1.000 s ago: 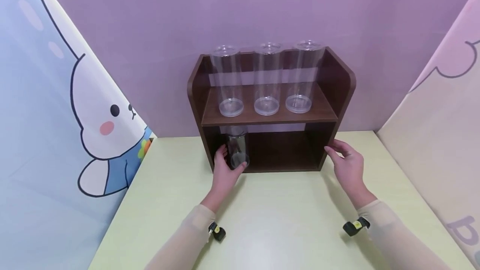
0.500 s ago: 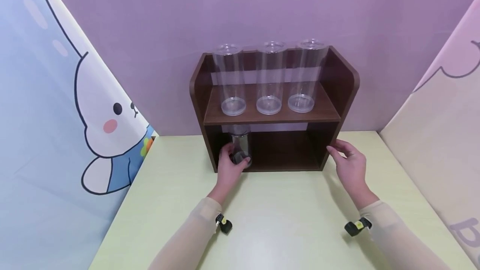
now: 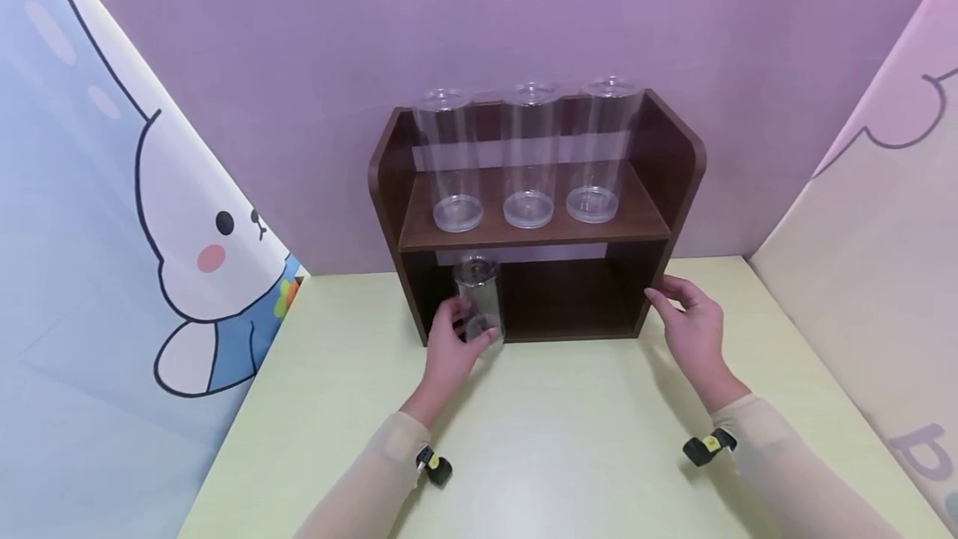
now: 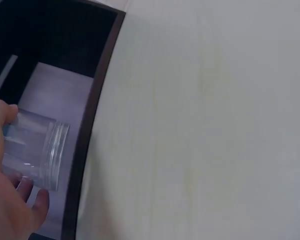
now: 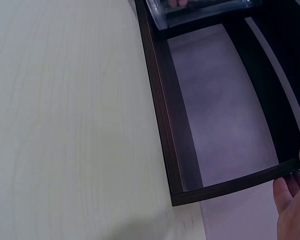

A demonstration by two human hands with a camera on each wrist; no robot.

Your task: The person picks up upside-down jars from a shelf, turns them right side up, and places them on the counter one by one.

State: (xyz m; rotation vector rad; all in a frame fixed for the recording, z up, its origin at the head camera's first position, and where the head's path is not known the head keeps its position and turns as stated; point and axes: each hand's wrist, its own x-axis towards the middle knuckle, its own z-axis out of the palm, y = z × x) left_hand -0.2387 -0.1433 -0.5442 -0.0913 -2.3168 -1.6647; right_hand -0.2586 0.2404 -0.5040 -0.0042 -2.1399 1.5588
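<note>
A dark brown two-tier wooden shelf [image 3: 535,239] stands on the table. At the left of its lower compartment, my left hand [image 3: 451,356] grips a clear plastic jar [image 3: 479,277] near its base, thumb on the right side and fingers on the left. The jar leans slightly, and its top shows in front of the upper board. In the left wrist view, the jar [image 4: 32,145] has a ribbed, clear end facing the shelf's front edge. My right hand [image 3: 696,335] holds the shelf's right side panel [image 5: 240,184] between thumb and fingers.
Three tall clear jars, left [image 3: 458,213], middle [image 3: 528,209] and right [image 3: 592,204], stand in a row on the upper board. Behind the shelf is a purple backdrop [image 3: 337,40]. Printed panels flank the pale table [image 3: 554,439] on both sides.
My left hand has drawn the jar forward from the lower compartment, so its top now shows ahead of the upper board. The right hand stays on the side panel. The view shifts slightly.
</note>
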